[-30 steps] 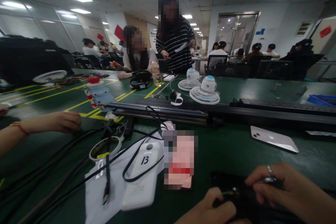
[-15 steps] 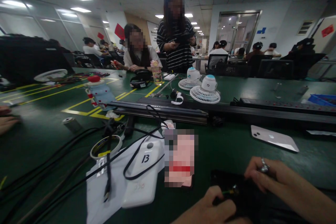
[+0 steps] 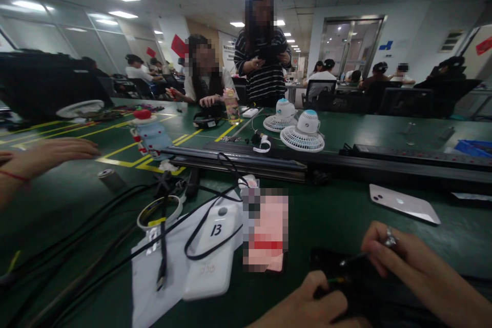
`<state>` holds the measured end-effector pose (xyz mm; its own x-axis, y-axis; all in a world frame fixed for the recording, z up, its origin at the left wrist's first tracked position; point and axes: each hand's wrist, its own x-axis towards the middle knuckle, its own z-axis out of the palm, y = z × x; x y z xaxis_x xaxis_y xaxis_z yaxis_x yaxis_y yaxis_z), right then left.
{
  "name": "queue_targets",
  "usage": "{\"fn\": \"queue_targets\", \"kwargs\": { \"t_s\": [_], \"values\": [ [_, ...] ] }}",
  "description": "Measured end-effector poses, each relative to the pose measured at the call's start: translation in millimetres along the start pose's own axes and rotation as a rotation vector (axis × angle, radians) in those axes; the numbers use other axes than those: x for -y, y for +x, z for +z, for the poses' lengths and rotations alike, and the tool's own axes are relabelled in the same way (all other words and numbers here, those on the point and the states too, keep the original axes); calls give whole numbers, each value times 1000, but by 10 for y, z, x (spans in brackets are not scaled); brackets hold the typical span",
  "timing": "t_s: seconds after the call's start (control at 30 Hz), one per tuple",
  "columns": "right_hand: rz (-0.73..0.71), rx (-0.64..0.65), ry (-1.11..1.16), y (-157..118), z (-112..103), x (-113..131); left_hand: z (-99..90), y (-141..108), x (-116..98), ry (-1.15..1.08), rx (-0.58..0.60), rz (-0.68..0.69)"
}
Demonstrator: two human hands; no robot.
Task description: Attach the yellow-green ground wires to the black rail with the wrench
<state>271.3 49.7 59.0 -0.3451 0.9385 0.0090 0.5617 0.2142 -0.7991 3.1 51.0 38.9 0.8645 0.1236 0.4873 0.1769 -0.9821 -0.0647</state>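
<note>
My left hand point(image 3: 313, 300) is at the bottom edge, its fingers curled closed around something mostly hidden. A small green-and-yellow bit point(image 3: 336, 280) shows beside its fingertips. My right hand point(image 3: 407, 261), with a silver ring, pinches a thin dark tool point(image 3: 355, 259) with a shiny tip, pointing left. Under and between both hands lies a black object point(image 3: 323, 259), too dark to make out. To the left of my hands is a pink, partly blurred-out item point(image 3: 271, 220). Beyond my right hand lies a pale pink phone point(image 3: 405, 204).
A white power bank point(image 3: 209, 277) marked 13 rests on paper point(image 3: 148, 287) among black cables, near a tape roll point(image 3: 180, 210). Dark metal bars point(image 3: 238, 161) cross the table behind. Two white fans point(image 3: 303, 136) stand beyond. Another person's hand point(image 3: 57, 156) reaches in at left.
The thin tool in my right hand now shows clearly, its tip raised and away from my left fingers. Another person's hand at left has stretched further in over the table.
</note>
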Motion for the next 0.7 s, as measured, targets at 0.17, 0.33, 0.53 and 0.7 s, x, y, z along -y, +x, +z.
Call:
{"fn": "queue_targets", "kwargs": {
  "t_s": [0.17, 0.33, 0.53, 0.7],
  "values": [
    [-7, -147, -18, -29, -26, 0, 12, -15, 15, 4, 4, 38],
    [-7, -186, -69, -87, -17, 38, 15, -23, 7, 18, 39, 12],
    [-33, -178, -96, -116, -29, 31, -11, 12, 1, -53, 48, 10],
    [-51, -197, -114, -104, -70, 87, -85, 53, -21, -42, 109, -27]
  ]
}}
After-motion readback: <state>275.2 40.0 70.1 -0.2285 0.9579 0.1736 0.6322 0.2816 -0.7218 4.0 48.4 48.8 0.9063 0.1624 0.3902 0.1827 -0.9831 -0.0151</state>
